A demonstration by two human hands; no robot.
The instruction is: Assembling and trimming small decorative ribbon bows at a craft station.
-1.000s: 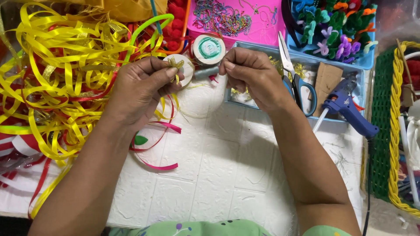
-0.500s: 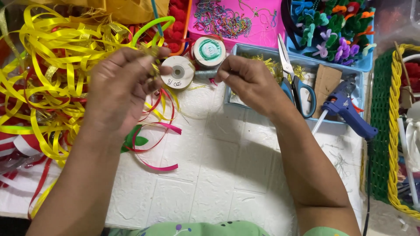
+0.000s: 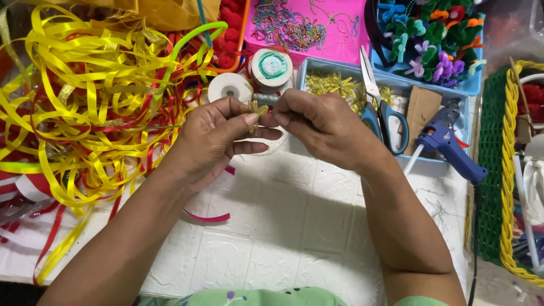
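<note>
Centrally, the left hand [image 3: 218, 139] pinches a small gold tinsel piece [image 3: 258, 110] at its thumb tip. The right hand [image 3: 320, 122], fingers pressed together, meets it from three o'clock; both hands are equally near above the bench [image 3: 294, 226].

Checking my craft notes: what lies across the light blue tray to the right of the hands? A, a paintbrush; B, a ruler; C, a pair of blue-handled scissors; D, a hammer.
C: the blue-handled scissors lie across the light blue tray, blades pointing away, beside the right hand.
</note>
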